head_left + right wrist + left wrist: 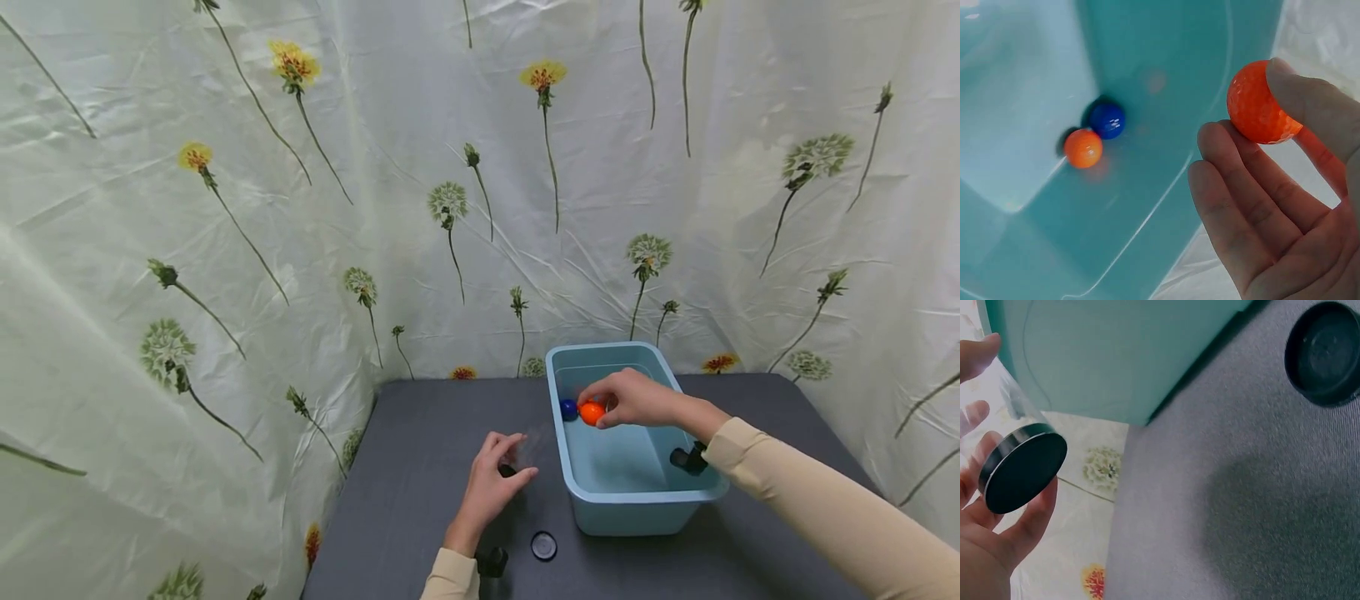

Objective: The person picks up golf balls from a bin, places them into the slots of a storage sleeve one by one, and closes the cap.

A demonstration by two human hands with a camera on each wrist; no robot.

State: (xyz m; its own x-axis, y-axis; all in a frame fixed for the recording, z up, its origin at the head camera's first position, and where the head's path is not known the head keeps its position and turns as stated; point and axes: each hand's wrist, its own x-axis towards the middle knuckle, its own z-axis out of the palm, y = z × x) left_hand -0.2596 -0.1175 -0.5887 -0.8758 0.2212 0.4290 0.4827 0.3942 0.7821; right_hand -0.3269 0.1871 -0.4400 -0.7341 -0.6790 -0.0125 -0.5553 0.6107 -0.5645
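Between thumb and fingers, my right hand (633, 398) pinches an orange golf ball (1263, 103), held over the light blue plastic bin (645, 498). Down inside the bin, a blue ball (1107, 120) and another orange ball (1083, 149) lie side by side in the right wrist view. My left hand (487, 487), left of the bin, grips a clear see-through container (1019, 400) with a black round end (1025, 472). That container is faint in the head view. A round black cap (543, 546) lies on the dark grey table, to the right of the left wrist.
The bin stands on the right half of the dark grey table (427, 442), its far rim close to the table's back edge. A pale curtain (405, 125) printed with dandelions hangs behind and beside the table.
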